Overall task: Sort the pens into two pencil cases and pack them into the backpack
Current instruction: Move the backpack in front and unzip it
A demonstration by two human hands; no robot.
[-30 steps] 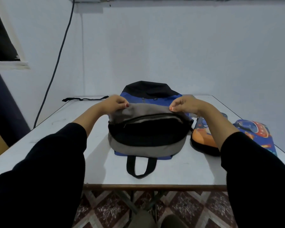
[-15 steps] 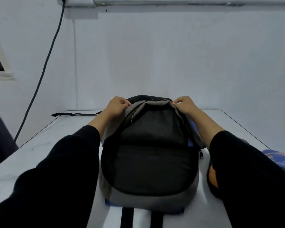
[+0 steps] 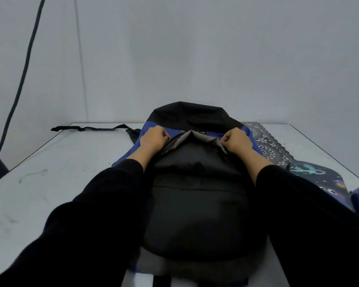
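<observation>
Left hand [image 3: 153, 139] and right hand [image 3: 237, 141] each pinch the mouth rim of the backpack [image 3: 197, 204], mid-table [image 3: 71, 162] by the near edge; spread it wide and evenly so the right-edge pencil case [image 3: 323, 179] slides in.

**One head-worn camera, looking forward and down**

A single wide-angle camera sits on the person's head and faces forward and somewhat down across the white flat-topped table [image 3: 60, 183]. It is close. The black left sleeve [image 3: 81, 224] and black right sleeve [image 3: 309, 214] enter from the lower corners and fill much of the bottom of the frame. The black, grey and blue fabric backpack [image 3: 195, 214] takes the lower centre. The left hand [image 3: 153, 138] and right hand [image 3: 237, 141] sit at mid-frame. The plain pale wall [image 3: 195, 59] fills the upper half, and a dark cable [image 3: 23, 75] runs down the upper left.
</observation>
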